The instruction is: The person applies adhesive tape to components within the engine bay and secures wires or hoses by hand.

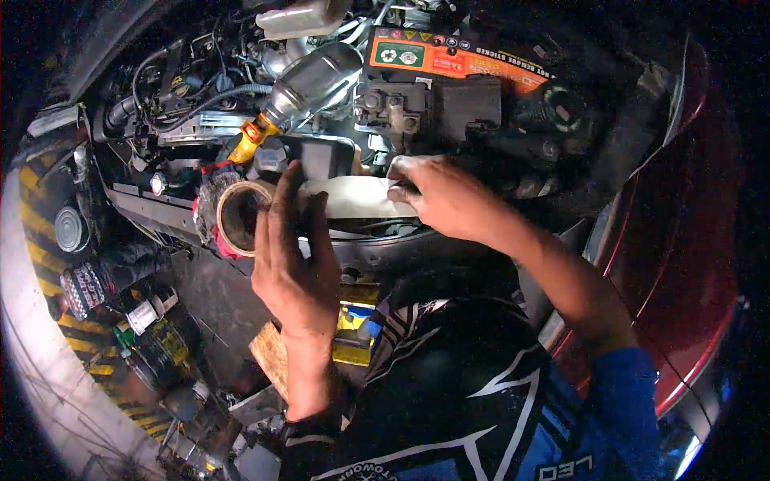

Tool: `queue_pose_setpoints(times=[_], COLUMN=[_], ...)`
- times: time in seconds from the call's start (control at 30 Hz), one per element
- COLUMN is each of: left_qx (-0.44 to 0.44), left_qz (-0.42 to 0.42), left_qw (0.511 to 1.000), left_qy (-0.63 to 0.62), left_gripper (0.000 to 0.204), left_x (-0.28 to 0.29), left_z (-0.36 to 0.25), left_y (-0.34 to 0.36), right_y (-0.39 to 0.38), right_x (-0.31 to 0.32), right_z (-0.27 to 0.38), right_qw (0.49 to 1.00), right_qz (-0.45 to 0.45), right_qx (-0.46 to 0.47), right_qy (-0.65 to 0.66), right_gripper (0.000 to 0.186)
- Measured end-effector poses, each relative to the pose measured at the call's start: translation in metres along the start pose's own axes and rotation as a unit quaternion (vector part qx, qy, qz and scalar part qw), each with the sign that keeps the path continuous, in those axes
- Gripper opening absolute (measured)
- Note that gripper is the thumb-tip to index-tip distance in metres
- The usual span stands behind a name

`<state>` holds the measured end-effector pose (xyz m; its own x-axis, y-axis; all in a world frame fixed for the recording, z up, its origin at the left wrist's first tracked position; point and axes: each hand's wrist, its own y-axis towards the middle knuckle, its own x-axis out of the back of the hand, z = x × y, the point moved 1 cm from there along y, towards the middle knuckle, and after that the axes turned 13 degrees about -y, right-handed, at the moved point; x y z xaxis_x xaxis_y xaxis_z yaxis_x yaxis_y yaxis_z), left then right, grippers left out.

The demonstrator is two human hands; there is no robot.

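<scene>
A pale strip of tape (361,198) stretches sideways between my hands over the front of an open engine bay. My right hand (437,196) pinches its right end between thumb and fingers. At the other end, my left hand (297,256) has its fingers stretched out and apart, partly blurred. Their tips are beside a tape roll (227,216) with a brown core, and they hide where the strip meets the roll. Red and grey cloth (207,204) shows around the roll's left side.
Behind my hands lies a work lamp (309,88) with an orange-yellow handle. A battery (457,60) with an orange label stands at the back right. A red body panel (658,280) is on the right. Spools and cans (148,313) stand at lower left, near yellow-black floor stripes (44,232).
</scene>
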<state>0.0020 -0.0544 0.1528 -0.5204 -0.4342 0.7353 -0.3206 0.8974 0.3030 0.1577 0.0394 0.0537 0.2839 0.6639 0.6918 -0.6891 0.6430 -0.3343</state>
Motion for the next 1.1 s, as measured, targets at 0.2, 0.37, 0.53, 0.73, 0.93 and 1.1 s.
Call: queue_pose_setpoints(times=[0.2,0.37,0.53,0.73,0.93,1.1], left_qx=[0.055,0.036,-0.042,0.011,-0.02,-0.043], left_qz=[0.075,0.179,0.267,0.36,0.419,0.365], left_qw=[0.995,0.983,0.963,0.921,0.876,0.893], left_qy=[-0.048,-0.007,0.023,0.151,0.238,0.26], left_gripper=[0.052,0.041,0.047,0.058,0.047,0.038], left_x=[-0.016,-0.026,-0.039,-0.061,-0.073,-0.068], left_z=[0.008,0.009,0.021,0.026,0.023,0.019], left_y=[-0.005,-0.003,-0.006,-0.005,0.002,0.01], right_y=[0.007,0.017,0.023,0.035,0.037,0.033], right_x=[-0.019,-0.032,-0.035,-0.042,-0.039,-0.048], right_z=[-0.025,-0.038,-0.04,-0.048,-0.047,-0.053], right_qw=[0.993,0.985,0.984,0.98,0.979,0.994], right_qz=[0.091,0.165,0.173,0.158,0.134,0.08], right_qx=[0.015,-0.01,-0.003,0.046,0.079,0.045], right_qy=[0.068,0.044,-0.049,-0.107,-0.132,-0.061], right_gripper=[0.032,0.028,0.026,0.031,0.037,0.032])
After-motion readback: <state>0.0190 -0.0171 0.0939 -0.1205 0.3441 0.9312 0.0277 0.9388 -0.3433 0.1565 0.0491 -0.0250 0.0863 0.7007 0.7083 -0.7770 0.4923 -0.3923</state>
